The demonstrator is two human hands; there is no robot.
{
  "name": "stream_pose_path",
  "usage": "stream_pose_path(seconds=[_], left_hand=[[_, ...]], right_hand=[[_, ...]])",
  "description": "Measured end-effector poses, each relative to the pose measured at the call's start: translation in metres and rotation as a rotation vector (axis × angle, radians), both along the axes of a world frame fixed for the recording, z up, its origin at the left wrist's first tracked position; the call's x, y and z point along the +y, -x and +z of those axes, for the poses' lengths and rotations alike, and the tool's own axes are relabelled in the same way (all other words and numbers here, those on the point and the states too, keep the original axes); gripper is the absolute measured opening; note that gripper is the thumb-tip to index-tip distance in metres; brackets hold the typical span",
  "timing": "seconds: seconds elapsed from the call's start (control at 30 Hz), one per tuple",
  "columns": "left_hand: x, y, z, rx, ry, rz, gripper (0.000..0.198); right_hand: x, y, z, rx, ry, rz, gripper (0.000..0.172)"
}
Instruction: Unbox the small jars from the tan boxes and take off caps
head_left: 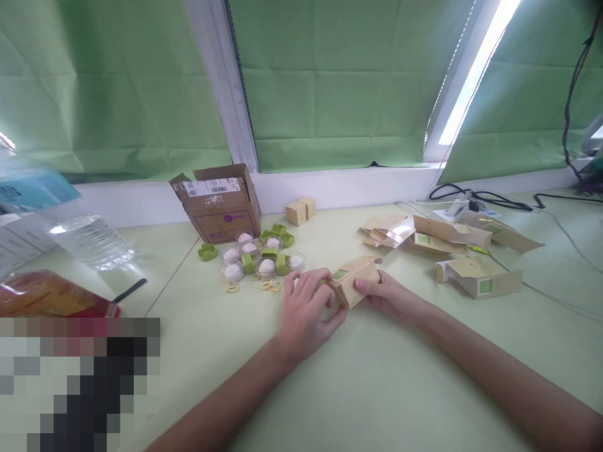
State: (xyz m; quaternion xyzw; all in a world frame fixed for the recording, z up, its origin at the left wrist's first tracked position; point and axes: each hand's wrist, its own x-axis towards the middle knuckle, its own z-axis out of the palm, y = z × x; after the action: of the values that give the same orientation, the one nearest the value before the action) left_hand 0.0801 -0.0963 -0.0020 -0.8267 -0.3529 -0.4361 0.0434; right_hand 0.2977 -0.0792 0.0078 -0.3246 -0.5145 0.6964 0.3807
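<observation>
A small kraft cardboard box (355,282) with a green window-like patch is held between my two hands, tilted a little above the table. My right hand (393,296) grips its right side, thumb on the front face. My left hand (308,307) has its fingers bent round the left end, where a bit of green shows by the fingertips; what that is I cannot make out. Left of the hands stand several clear cups with pale pink round pieces (266,268), green flower-shaped pieces (207,252) and small yellow pieces (232,288).
Several unfolded kraft boxes (490,278) lie to the right, with black cables (504,201) behind. Two closed small boxes (296,213) and an opened brown carton (226,220) stand by the wall. A water bottle (89,242) and a red-orange packet (51,295) lie left.
</observation>
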Motion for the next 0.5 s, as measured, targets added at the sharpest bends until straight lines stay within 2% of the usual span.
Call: stream_pose_path(seconds=[0.07, 0.23, 0.5], left_hand=[[0.0008, 0.0000, 0.0002, -0.029, -0.024, -0.006, 0.024], [0.0033, 0.0007, -0.0001, -0.046, -0.102, 0.008, 0.042], [0.0036, 0.0016, 0.0001, -0.019, -0.142, 0.036, 0.031]], right_hand=[[0.0006, -0.0009, -0.0006, -0.001, -0.004, -0.013, 0.050], [0.0012, -0.0024, 0.0003, 0.004, -0.010, -0.039, 0.047], [-0.0003, -0.0039, 0.0038, -0.028, -0.003, -0.041, 0.047]])
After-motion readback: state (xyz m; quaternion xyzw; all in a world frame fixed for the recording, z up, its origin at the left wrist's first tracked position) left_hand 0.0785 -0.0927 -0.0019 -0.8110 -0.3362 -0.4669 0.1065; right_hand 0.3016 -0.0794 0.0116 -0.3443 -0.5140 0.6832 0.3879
